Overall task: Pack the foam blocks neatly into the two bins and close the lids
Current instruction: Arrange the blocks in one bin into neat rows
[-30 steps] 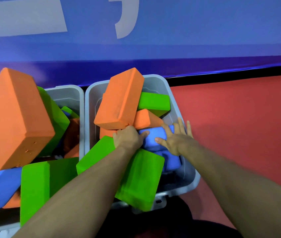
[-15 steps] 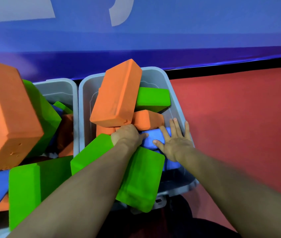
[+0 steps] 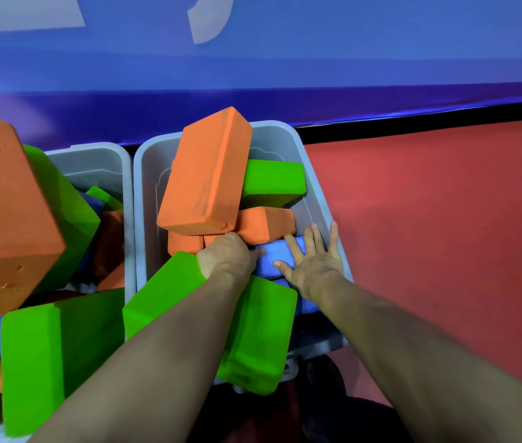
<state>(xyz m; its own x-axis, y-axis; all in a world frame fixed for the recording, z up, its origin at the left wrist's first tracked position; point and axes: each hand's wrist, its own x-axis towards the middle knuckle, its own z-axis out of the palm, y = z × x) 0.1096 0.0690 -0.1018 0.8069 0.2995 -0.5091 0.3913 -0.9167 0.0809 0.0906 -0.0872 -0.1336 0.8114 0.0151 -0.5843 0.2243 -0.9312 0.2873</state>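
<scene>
Right hand [image 3: 312,263]: lying flat, fingers straight and spread, pressing on the blue block [image 3: 277,260] near the right wall of the right bin [image 3: 314,199].

Left hand [image 3: 226,255]: reaching in beside it, fingers curled down out of sight among the blocks; whether it is gripping one I cannot tell.

Right bin: sitting on the red floor [image 3: 445,219], holding a jumble of blocks; a large orange block [image 3: 203,171] is tilting up above the rim, a green block [image 3: 272,182] behind it, and another green block [image 3: 253,337] is hanging over the near edge.

Left bin [image 3: 106,161]: overflowing likewise. No lids are showing.

Handling: the foam looks light, soft and grippy; it is probably best taken across the short sides and laid flat.
</scene>
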